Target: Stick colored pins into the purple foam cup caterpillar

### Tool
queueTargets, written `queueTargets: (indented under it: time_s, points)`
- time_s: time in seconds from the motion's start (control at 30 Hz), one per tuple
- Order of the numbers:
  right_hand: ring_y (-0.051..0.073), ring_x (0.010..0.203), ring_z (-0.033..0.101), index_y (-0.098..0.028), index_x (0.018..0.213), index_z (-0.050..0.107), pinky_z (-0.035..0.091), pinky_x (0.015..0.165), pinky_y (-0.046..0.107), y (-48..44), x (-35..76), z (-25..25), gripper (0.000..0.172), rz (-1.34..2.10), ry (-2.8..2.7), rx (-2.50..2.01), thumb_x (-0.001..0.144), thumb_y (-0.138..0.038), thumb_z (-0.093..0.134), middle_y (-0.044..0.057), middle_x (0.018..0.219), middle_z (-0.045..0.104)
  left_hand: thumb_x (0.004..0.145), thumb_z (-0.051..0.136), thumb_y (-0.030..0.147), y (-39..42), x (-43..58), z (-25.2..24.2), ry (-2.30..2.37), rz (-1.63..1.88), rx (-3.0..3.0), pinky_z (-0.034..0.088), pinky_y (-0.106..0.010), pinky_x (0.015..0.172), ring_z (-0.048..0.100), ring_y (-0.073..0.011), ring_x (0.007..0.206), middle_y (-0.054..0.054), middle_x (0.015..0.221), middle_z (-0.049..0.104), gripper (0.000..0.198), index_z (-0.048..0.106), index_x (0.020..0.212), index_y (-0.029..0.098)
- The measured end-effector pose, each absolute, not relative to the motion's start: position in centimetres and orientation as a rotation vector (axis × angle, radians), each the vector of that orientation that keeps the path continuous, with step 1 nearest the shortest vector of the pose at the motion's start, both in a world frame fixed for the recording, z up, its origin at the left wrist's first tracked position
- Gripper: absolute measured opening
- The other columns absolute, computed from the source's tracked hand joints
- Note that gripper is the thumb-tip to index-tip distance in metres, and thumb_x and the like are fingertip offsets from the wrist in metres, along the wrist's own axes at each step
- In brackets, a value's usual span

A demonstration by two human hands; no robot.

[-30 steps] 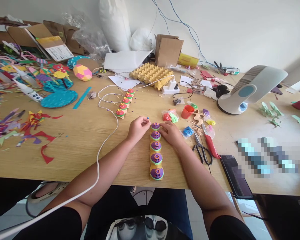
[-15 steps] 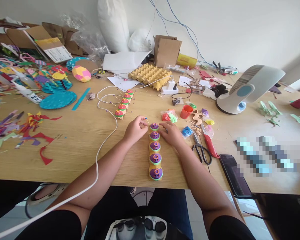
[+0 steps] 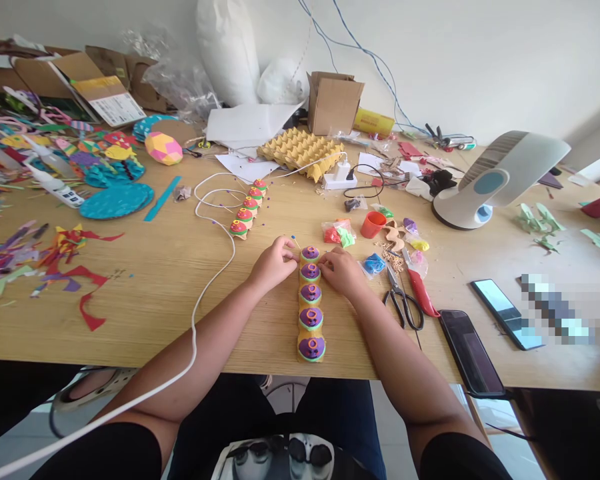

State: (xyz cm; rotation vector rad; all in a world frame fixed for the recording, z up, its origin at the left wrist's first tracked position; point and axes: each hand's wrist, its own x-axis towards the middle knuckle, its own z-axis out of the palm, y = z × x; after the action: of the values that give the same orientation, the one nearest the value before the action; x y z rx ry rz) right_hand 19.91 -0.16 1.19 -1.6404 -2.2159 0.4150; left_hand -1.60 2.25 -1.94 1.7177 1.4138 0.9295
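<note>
A strip of egg-carton cups point(image 3: 311, 303) topped with purple, green and orange discs lies lengthwise on the wooden table point(image 3: 155, 300) in front of me. My left hand point(image 3: 275, 261) is pinched on a thin pin with a blue head, just left of the strip's far end. My right hand point(image 3: 341, 269) rests curled against the right side of the second cup, fingertips touching it. A second, red-topped strip point(image 3: 249, 207) lies farther back to the left.
A white cable point(image 3: 207, 280) loops left of my hands. Scissors point(image 3: 404, 300), a red cutter point(image 3: 421, 288), bags of coloured bits point(image 3: 340, 233) and an orange cup point(image 3: 373, 223) sit to the right. Two phones point(image 3: 473, 353) and a fan point(image 3: 495, 177) lie beyond. Paper scraps point(image 3: 55, 253) cover the left.
My left hand drew slightly back and down with the pin, then stayed beside the strip. My right hand slid from the first cup toward the second. A phone at right became visible.
</note>
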Motion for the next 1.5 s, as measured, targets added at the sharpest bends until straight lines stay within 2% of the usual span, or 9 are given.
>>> queueTargets:
  time_s: [0.27,0.63,0.7,0.77,0.83,0.93,1.07,1.2,1.5]
  points:
    - [0.019,0.09,0.061,-0.02,0.087,0.071,0.043,0.077,0.029,0.1,19.7,0.9,0.014,0.403,-2.179,-1.665,0.093,-0.025,0.06,0.006,0.094,0.064,0.069,0.06,0.013,2.4,-1.5,-1.9,1.396,0.957,1.671,0.043,-0.027,0.059,0.061,-0.0145,0.06,0.0,0.088,0.077,0.035,0.052,0.101,0.024]
    - [0.018,0.087,0.06,-0.021,0.089,0.072,0.044,0.077,0.029,0.3,20.0,0.5,0.013,0.398,-2.16,-1.64,0.092,-0.026,0.06,0.006,0.094,0.065,0.075,0.062,0.018,2.9,-2.4,-1.4,1.51,0.952,1.702,0.047,-0.031,0.067,0.064,-0.0179,0.068,0.0,0.085,0.076,0.03,0.056,0.103,0.024]
    - [0.018,0.086,0.06,-0.021,0.089,0.072,0.044,0.077,0.029,0.3,20.1,0.6,0.013,0.388,-2.163,-1.638,0.092,-0.026,0.059,0.006,0.094,0.065,0.076,0.062,0.018,3.0,-2.6,-1.2,1.574,0.976,1.836,0.049,-0.033,0.074,0.065,-0.0199,0.076,-0.002,0.09,0.074,0.028,0.06,0.104,0.024]
    - [0.018,0.086,0.06,-0.022,0.09,0.072,0.044,0.078,0.029,0.3,20.2,0.6,0.013,0.382,-2.156,-1.651,0.092,-0.026,0.059,0.006,0.094,0.066,0.079,0.06,0.016,2.9,-2.7,-1.2,1.603,0.998,2.058,0.049,-0.038,0.089,0.064,-0.0246,0.096,-0.006,0.103,0.071,0.029,0.064,0.107,0.023]
    - [0.019,0.088,0.061,-0.022,0.092,0.072,0.045,0.079,0.029,0.3,20.2,0.7,0.013,0.383,-2.144,-1.667,0.092,-0.026,0.059,0.006,0.096,0.066,0.083,0.059,0.016,2.9,-2.6,-1.2,1.612,0.977,2.262,0.044,-0.044,0.102,0.056,-0.03,0.115,-0.01,0.118,0.066,0.034,0.067,0.115,0.024]
    - [0.02,0.09,0.061,-0.023,0.095,0.072,0.045,0.081,0.03,0.2,20.1,0.7,0.013,0.387,-2.131,-1.674,0.092,-0.026,0.06,0.006,0.099,0.067,0.087,0.059,0.022,2.8,-2.3,-1.5,1.675,0.872,2.393,0.041,-0.05,0.105,0.046,-0.0356,0.126,-0.012,0.133,0.057,0.035,0.069,0.12,0.027]
    - [0.019,0.09,0.062,-0.023,0.097,0.072,0.045,0.081,0.03,0.2,20.1,0.6,0.014,0.389,-2.124,-1.673,0.092,-0.027,0.06,0.006,0.101,0.067,0.088,0.062,0.028,2.7,-2.1,-1.7,1.741,0.767,2.427,0.041,-0.054,0.104,0.042,-0.0379,0.127,-0.013,0.133,0.056,0.022,0.072,0.108,0.027]
    - [0.018,0.087,0.061,-0.023,0.098,0.072,0.044,0.079,0.029,0.2,20.1,0.5,0.015,0.39,-2.125,-1.676,0.093,-0.028,0.059,0.006,0.1,0.067,0.088,0.062,0.029,2.6,-2.2,-1.2,1.793,0.71,2.417,0.041,-0.054,0.104,0.042,-0.0366,0.126,-0.012,0.13,0.058,0.012,0.071,0.095,0.024]
    - [0.018,0.087,0.061,-0.023,0.096,0.073,0.043,0.079,0.029,0.1,20.1,0.8,0.014,0.389,-2.125,-1.664,0.092,-0.028,0.06,0.006,0.098,0.066,0.089,0.064,0.032,2.8,-2.8,-0.9,1.771,0.683,2.417,0.039,-0.053,0.108,0.04,-0.0351,0.129,-0.01,0.132,0.058,0.011,0.072,0.088,0.024]
